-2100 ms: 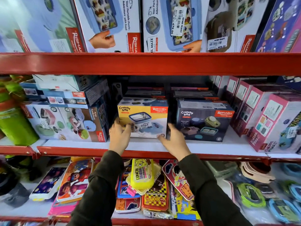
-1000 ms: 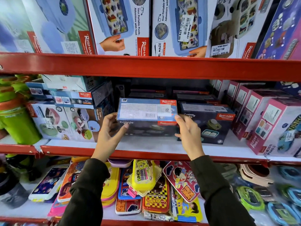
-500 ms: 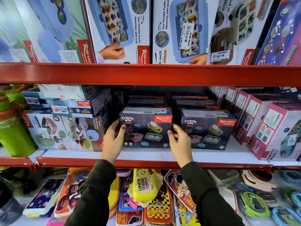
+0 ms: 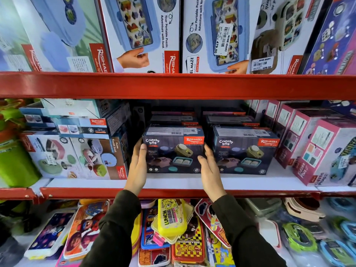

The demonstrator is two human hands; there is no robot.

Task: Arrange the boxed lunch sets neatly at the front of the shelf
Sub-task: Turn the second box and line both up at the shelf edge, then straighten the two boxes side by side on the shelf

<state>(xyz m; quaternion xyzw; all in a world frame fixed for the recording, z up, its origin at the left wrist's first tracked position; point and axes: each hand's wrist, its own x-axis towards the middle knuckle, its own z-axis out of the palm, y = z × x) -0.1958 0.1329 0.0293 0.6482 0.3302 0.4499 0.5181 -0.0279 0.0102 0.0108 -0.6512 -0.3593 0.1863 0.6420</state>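
A dark boxed lunch set [image 4: 173, 151] marked "Crunchy bite" stands upright on the white middle shelf [image 4: 173, 183], its front facing me. My left hand [image 4: 137, 168] presses flat against its left side and my right hand [image 4: 209, 168] against its right side, so both hold it. A second identical dark box [image 4: 244, 152] stands just to the right, a narrow gap apart. More boxes of the same kind [image 4: 173, 117] are stacked behind both in the shadow.
White lunch set boxes [image 4: 77, 157] stand stacked at the left, pink boxes [image 4: 317, 149] at the right. A green bottle [image 4: 13, 162] is at the far left. Red shelf rails [image 4: 173, 85] run above and below. Loose lunch boxes [image 4: 171, 218] fill the lower shelf.
The yellow-fronted box was replaced by a dark box, which I tipped upright and set down beside the matching one. My hands now grip its sides.
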